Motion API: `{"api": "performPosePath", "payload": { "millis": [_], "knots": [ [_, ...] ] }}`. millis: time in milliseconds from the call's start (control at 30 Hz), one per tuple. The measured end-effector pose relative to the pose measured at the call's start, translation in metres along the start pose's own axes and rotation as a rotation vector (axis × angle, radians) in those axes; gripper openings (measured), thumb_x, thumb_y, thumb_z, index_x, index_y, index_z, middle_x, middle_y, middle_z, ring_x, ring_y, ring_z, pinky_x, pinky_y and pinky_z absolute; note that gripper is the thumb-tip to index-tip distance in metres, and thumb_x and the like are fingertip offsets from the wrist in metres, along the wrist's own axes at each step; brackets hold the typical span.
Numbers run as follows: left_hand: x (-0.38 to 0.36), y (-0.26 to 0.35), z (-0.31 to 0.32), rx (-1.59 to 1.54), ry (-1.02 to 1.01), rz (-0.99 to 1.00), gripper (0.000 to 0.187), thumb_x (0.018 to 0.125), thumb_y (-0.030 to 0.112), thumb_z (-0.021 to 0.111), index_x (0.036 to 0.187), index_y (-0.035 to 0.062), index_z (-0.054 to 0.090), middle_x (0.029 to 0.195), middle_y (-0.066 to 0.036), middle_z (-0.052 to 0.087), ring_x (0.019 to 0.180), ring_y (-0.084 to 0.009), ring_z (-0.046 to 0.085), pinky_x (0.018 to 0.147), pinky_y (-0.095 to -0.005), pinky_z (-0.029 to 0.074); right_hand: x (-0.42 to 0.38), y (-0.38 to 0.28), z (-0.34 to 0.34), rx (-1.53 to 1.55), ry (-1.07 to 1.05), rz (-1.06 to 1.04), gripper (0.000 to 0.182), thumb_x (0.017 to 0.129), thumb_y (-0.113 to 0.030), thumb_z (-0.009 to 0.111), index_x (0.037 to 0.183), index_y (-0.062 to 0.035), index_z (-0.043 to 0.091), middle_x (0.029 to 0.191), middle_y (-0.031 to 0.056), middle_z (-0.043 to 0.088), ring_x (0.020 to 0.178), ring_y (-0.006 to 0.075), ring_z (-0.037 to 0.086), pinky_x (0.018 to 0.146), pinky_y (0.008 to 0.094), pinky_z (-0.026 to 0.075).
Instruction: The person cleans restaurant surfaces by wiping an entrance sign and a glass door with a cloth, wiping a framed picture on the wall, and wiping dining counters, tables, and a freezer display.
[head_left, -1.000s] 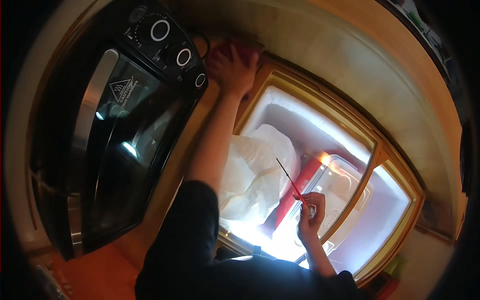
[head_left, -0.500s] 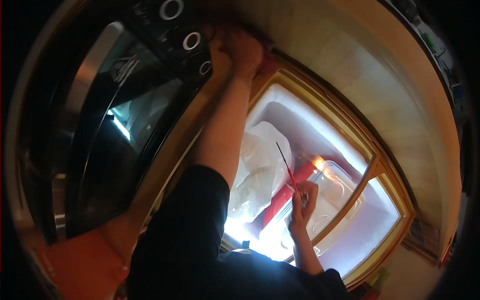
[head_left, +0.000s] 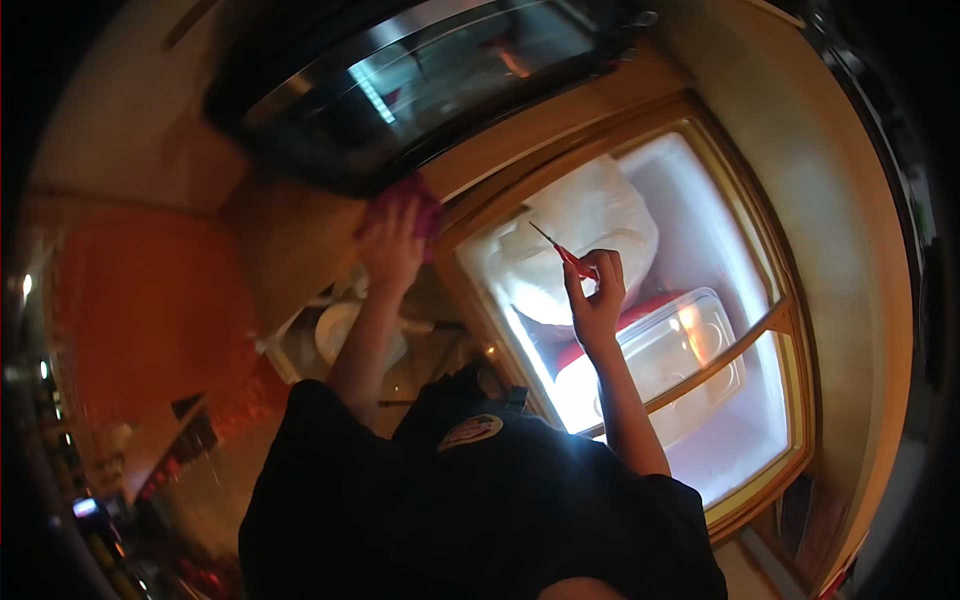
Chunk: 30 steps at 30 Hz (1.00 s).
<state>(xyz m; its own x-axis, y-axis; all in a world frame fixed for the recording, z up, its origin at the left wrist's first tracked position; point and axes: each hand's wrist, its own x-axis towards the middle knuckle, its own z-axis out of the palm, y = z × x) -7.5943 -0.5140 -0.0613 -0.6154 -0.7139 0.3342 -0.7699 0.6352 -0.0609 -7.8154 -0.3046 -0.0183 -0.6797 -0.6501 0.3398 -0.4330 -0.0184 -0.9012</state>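
My left hand (head_left: 395, 250) presses a purple cloth (head_left: 432, 212) against the wooden ledge below the oven, its fingers laid over the fabric. My right hand (head_left: 600, 300) grips slim red-handled scissors (head_left: 572, 262), the dark tip pointing up and left. That hand is over a lit chest freezer with a glass top (head_left: 690, 380). Beneath the glass lie a white plastic bag (head_left: 600, 215), a clear lidded container (head_left: 670, 335) and something red partly hidden by the container.
A black oven (head_left: 460, 80) with a glass door stands on the ledge at the top. To the left is an orange panel or cover (head_left: 150, 310). A round pale object (head_left: 340, 330) lies low beside my left forearm. A pale wall (head_left: 760, 130) borders the freezer on the right.
The view has turned and shifted. My left hand, with the cloth, has come from the far corner by the oven knobs back along the ledge. The scissors stay in my right hand.
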Motion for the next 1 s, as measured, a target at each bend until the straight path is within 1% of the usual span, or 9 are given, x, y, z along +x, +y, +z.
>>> {"api": "performPosePath", "payload": {
  "millis": [200, 267, 400, 500, 600, 700, 867, 967, 1000],
  "knots": [
    [-0.147, -0.173, -0.031, 0.294, -0.017, -0.392, 0.065, 0.076, 0.034, 0.065, 0.134, 0.0123, 0.044, 0.136, -0.016, 0.044, 0.124, -0.0397, 0.04, 0.104, -0.0492, 0.033, -0.058, -0.022, 0.012, 0.025, -0.153, 0.057, 0.013, 0.082, -0.003, 0.065, 0.084, 0.0015, 0.053, 0.088, 0.0086, 0.049, 0.079, 0.0171, 0.052, 0.073, 0.0268, 0.047],
    [-0.128, -0.143, -0.026, 0.196, 0.241, -0.291, 0.066, 0.071, 0.032, 0.069, 0.131, 0.0108, 0.047, 0.135, -0.015, 0.045, 0.124, -0.0392, 0.04, 0.102, -0.0494, 0.034, -0.072, -0.029, 0.019, 0.083, -0.179, 0.05, 0.011, 0.083, -0.002, 0.064, 0.084, 0.0012, 0.053, 0.089, 0.0077, 0.049, 0.082, 0.0152, 0.052, 0.073, 0.027, 0.048],
    [-0.04, -0.026, -0.005, -0.228, 0.374, -0.079, 0.061, 0.06, 0.022, 0.068, 0.12, 0.012, 0.058, 0.128, -0.014, 0.05, 0.122, -0.0369, 0.042, 0.097, -0.0529, 0.035, -0.073, -0.05, 0.042, 0.094, -0.235, -0.09, 0.011, 0.083, 0.001, 0.063, 0.084, 0.0009, 0.052, 0.089, 0.0079, 0.049, 0.082, 0.0149, 0.052, 0.072, 0.0254, 0.047],
    [-0.002, 0.02, -0.001, -0.286, 0.127, -0.09, 0.066, 0.068, 0.018, 0.064, 0.133, 0.0187, 0.05, 0.138, -0.011, 0.046, 0.12, -0.0339, 0.045, 0.1, -0.0511, 0.034, -0.063, -0.085, 0.069, 0.13, -0.215, -0.143, 0.013, 0.077, 0.0, 0.065, 0.079, 0.0002, 0.052, 0.083, 0.0118, 0.053, 0.074, 0.0229, 0.054, 0.066, 0.0313, 0.045],
    [0.002, -0.014, 0.003, -0.379, -0.05, -0.052, 0.065, 0.072, 0.017, 0.06, 0.136, 0.0217, 0.047, 0.141, -0.009, 0.044, 0.126, -0.0319, 0.042, 0.104, -0.0503, 0.032, -0.058, -0.097, 0.083, 0.07, -0.308, -0.233, 0.013, 0.077, 0.0, 0.066, 0.081, 0.0005, 0.054, 0.084, 0.0122, 0.053, 0.075, 0.0244, 0.055, 0.067, 0.0315, 0.045],
    [-0.01, -0.096, -0.018, -0.295, -0.132, -0.233, 0.053, 0.079, 0.02, 0.051, 0.132, 0.0162, 0.048, 0.144, -0.009, 0.04, 0.128, -0.0346, 0.04, 0.107, -0.0498, 0.031, -0.069, -0.099, 0.101, 0.033, -0.509, -0.21, 0.013, 0.079, -0.003, 0.067, 0.083, 0.0005, 0.055, 0.086, 0.0138, 0.053, 0.077, 0.0268, 0.056, 0.068, 0.0326, 0.045],
    [-0.007, -0.257, 0.04, -0.039, -0.021, -0.327, 0.055, 0.087, 0.025, 0.044, 0.14, 0.0145, 0.039, 0.149, -0.018, 0.028, 0.134, -0.0402, 0.029, 0.108, -0.0555, 0.023, -0.112, -0.053, 0.186, 0.108, -0.94, -0.149, 0.013, 0.08, 0.001, 0.064, 0.089, -0.0004, 0.054, 0.094, 0.014, 0.05, 0.088, 0.0313, 0.057, 0.074, 0.0369, 0.049],
    [0.008, -0.237, 0.007, -0.043, -0.068, -0.572, 0.057, 0.086, 0.028, 0.045, 0.141, 0.0145, 0.038, 0.148, -0.018, 0.029, 0.134, -0.0407, 0.03, 0.109, -0.0576, 0.021, -0.132, -0.037, 0.261, 0.327, -1.123, -0.148, 0.012, 0.079, 0.001, 0.062, 0.088, -0.0021, 0.054, 0.097, 0.0148, 0.052, 0.091, 0.0334, 0.055, 0.078, 0.0397, 0.049],
    [0.008, -0.257, 0.046, -0.034, 0.11, -0.446, 0.062, 0.084, 0.032, 0.047, 0.142, 0.0141, 0.036, 0.148, -0.019, 0.03, 0.133, -0.0426, 0.029, 0.109, -0.0585, 0.019, -0.142, -0.026, 0.285, 0.322, -1.153, -0.196, 0.013, 0.077, 0.002, 0.063, 0.087, -0.0022, 0.055, 0.094, 0.0137, 0.054, 0.092, 0.0323, 0.054, 0.079, 0.0393, 0.047]
  ]
}}
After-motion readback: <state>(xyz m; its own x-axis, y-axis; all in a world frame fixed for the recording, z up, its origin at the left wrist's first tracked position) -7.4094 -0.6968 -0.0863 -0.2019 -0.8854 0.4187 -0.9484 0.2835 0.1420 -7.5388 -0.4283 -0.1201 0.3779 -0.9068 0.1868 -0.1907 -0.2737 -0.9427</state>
